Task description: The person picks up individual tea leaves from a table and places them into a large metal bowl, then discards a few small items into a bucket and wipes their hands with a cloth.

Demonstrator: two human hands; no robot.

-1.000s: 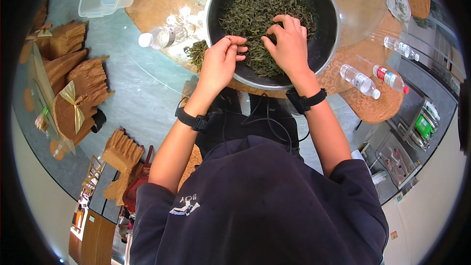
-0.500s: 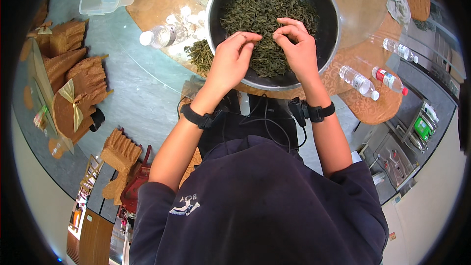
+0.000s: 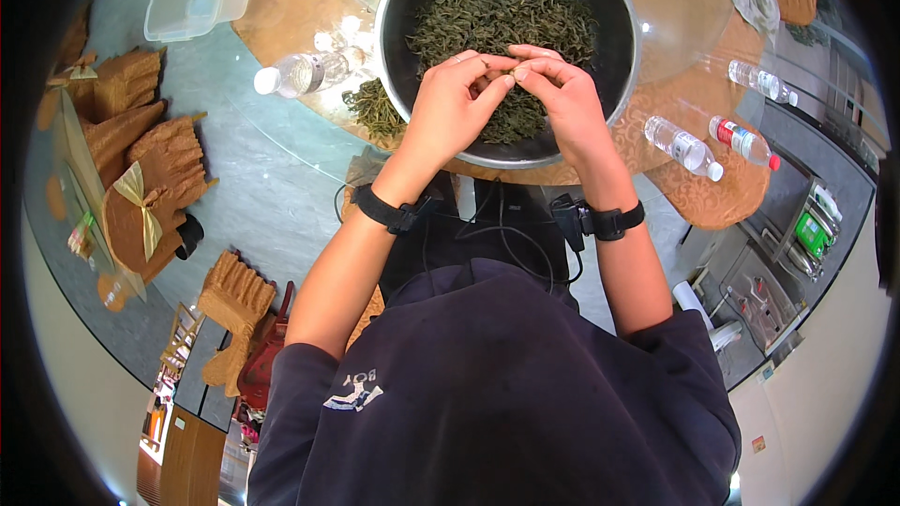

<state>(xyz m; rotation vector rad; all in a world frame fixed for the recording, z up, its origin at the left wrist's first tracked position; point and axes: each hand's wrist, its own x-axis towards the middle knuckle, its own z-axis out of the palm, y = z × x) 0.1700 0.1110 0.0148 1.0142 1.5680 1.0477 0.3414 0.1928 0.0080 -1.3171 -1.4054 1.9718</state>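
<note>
A wide dark bowl with a metal rim [image 3: 630, 47] stands at the table's near edge, holding a heap of dark green, dried-looking leaves [image 3: 502, 14]. Over the near side of this heap, my left hand [image 3: 455, 105] and my right hand [image 3: 574, 112] meet fingertip to fingertip. Both are closed in a pinch; whatever is between the fingers is too small to make out. A small pile of similar leaves [image 3: 375, 111] lies on the table just left of the bowl, beyond my left wrist.
Clear plastic bottles lie left of the bowl, one with a white cap [image 3: 298, 75]. Several more lie on the right, including a red-capped bottle [image 3: 744, 141]. A translucent tub [image 3: 192, 0] sits far left, a crumpled cloth [image 3: 756, 2] far right. Cloth-covered chairs [image 3: 155, 155] stand left.
My hands have come together; their fingertips, apart before, now touch. The view has shifted slightly, so the bowl sits a little further left and higher.
</note>
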